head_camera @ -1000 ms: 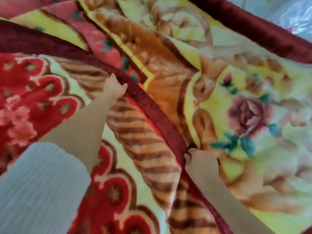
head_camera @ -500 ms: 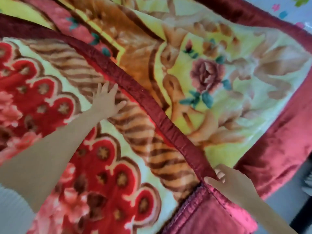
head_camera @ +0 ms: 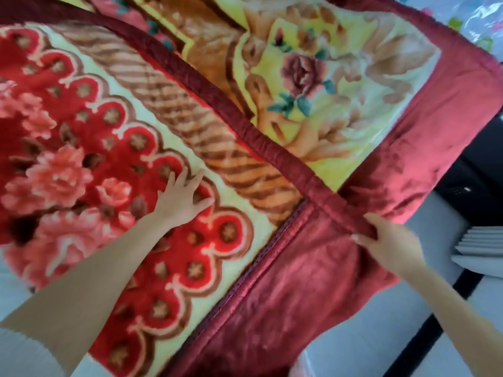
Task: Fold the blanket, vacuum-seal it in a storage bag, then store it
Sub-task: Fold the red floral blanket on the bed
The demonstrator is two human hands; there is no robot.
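A thick plush blanket [head_camera: 313, 77] with red and yellow flower patterns and a dark red border fills most of the view, one layer folded over another. My left hand [head_camera: 181, 198] lies flat with spread fingers on the red flowered top layer. My right hand [head_camera: 389, 243] pinches the dark red border at the corner of the folded layer, near the blanket's lower right edge. A clear plastic bag [head_camera: 481, 20] with coloured prints shows at the top right corner, partly hidden by the blanket.
Pale floor [head_camera: 367, 346] with a black stripe [head_camera: 424, 330] lies at the lower right. A grey ribbed object [head_camera: 479, 248] sits at the right edge, with a dark area [head_camera: 479, 170] above it.
My left hand slid back along the red pattern toward me, now lying flat. My right hand followed the border down to the corner, and the view shifted toward the blanket's lower right edge.
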